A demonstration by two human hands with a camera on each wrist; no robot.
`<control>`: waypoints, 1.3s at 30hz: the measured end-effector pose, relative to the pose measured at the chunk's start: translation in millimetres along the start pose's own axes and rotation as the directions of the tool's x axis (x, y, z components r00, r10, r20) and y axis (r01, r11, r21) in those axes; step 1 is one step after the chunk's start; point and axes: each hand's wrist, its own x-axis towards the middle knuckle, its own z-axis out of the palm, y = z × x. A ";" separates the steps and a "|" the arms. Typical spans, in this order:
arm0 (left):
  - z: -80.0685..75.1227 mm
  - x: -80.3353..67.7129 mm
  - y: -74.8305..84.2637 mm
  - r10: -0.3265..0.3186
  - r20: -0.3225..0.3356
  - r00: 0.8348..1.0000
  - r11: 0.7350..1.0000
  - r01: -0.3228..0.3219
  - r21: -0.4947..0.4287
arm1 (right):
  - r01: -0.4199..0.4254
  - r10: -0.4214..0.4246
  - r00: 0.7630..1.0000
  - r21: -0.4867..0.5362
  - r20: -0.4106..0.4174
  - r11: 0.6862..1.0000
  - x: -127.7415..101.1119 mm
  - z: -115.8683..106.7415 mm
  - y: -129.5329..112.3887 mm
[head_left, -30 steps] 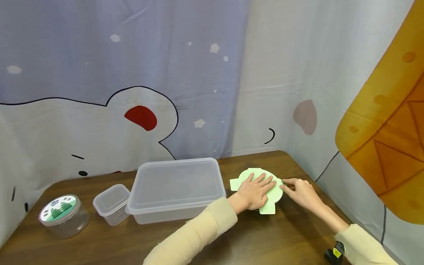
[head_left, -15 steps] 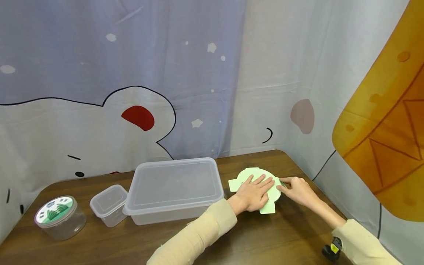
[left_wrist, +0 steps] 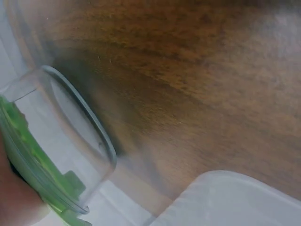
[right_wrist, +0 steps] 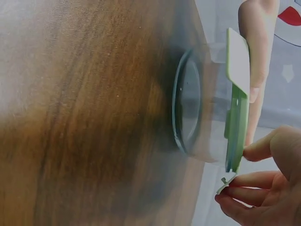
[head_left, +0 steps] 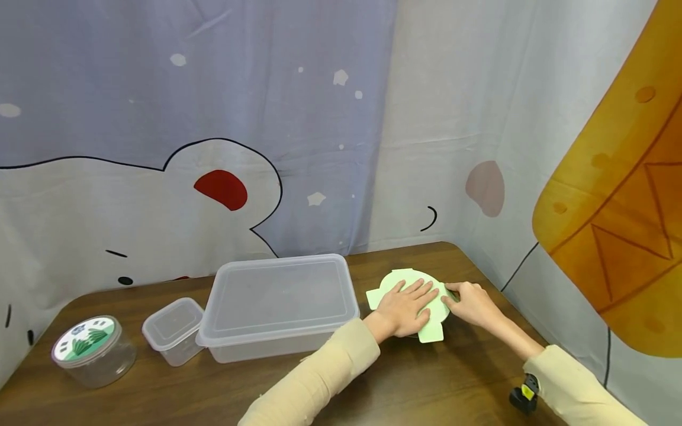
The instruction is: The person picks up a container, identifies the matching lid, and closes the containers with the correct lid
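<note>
1. One round clear glass container (right_wrist: 190, 106) with a pale green clip-on lid (head_left: 410, 283), at the far right of the brown wooden worktop (head_left: 426, 390).
2. Two rectangular translucent plastic boxes with lids: one large (head_left: 279, 302) at the middle, one small (head_left: 173, 328) to its left.
3. One round clear plastic jar with a green-and-white printed lid (head_left: 90, 349), far left.
4. Two hands: left hand (head_left: 406, 307), right hand (head_left: 471, 303).

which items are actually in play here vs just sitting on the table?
In play:
green lid, under the flat left hand
round glass container beneath that lid
lid's side tab, pinched by the right hand

Lying about:
large clear box
small clear box
round jar
</note>
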 end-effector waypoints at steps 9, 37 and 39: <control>1.2 -0.7 0.3 -0.007 -0.027 1.000 1.000 0.007 -0.014 | -0.070 0.069 0.998 0.120 0.015 0.990 2.1 -2.7 2.8; 2.4 2.9 3.3 -0.037 -0.028 0.999 0.999 0.037 0.000 | -0.285 0.207 0.954 0.451 0.215 0.846 8.8 -5.6 8.6; 2.8 3.5 2.7 -0.039 -0.027 0.999 0.999 0.038 -0.003 | -0.290 0.207 0.953 0.465 0.221 0.837 10.4 -4.5 9.6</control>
